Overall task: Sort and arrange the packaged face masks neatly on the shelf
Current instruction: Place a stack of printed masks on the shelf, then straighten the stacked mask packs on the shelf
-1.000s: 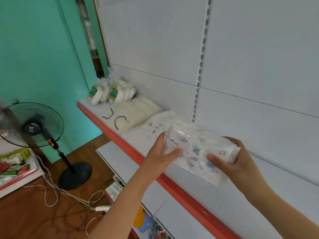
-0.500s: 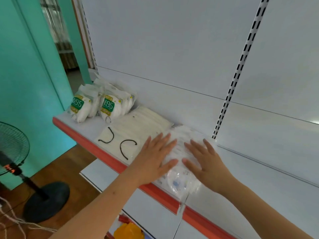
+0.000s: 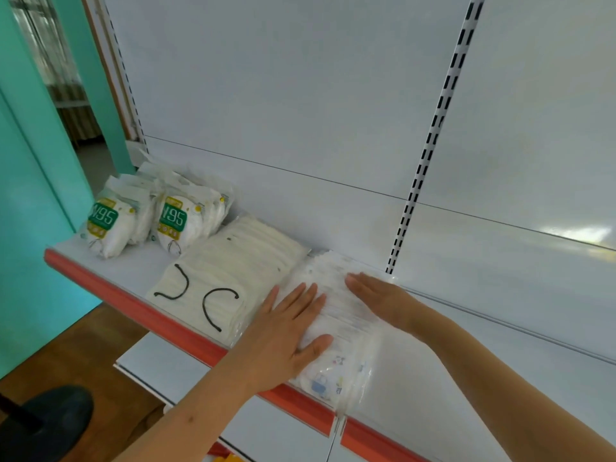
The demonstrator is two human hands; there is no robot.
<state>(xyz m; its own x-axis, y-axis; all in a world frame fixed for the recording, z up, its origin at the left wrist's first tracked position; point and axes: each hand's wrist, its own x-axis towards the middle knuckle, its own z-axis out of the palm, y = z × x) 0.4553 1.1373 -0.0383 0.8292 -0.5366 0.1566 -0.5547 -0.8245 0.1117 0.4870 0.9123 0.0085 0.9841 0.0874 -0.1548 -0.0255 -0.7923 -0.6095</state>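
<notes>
Both hands lie flat with fingers spread, gripping nothing: the left hand [image 3: 283, 331] at seven o'clock and the right hand [image 3: 376, 295] at two o'clock of the printed mask stack [image 3: 336, 331], probably squaring it on the shelf [image 3: 133, 308] beside the white mask stack [image 3: 230, 278].

The shelf [image 3: 433, 371] looks like painted metal, white and smooth with a dull sheen, and its front edge carries a glossy red-orange plastic strip [image 3: 140, 311]. The back panel [image 3: 300, 95] has the same smooth white finish, catching a soft glare at right. The printed mask stack [image 3: 336, 371] sits in clear, crinkly, shiny plastic film. The cream mask stack [image 3: 233, 271] looks matt and cloth-like under thin transparent wrap. The N95 packs [image 3: 173, 225] are in glossy plastic pouches. The floor [image 3: 83, 345] is brown wood with a slight polish.
</notes>
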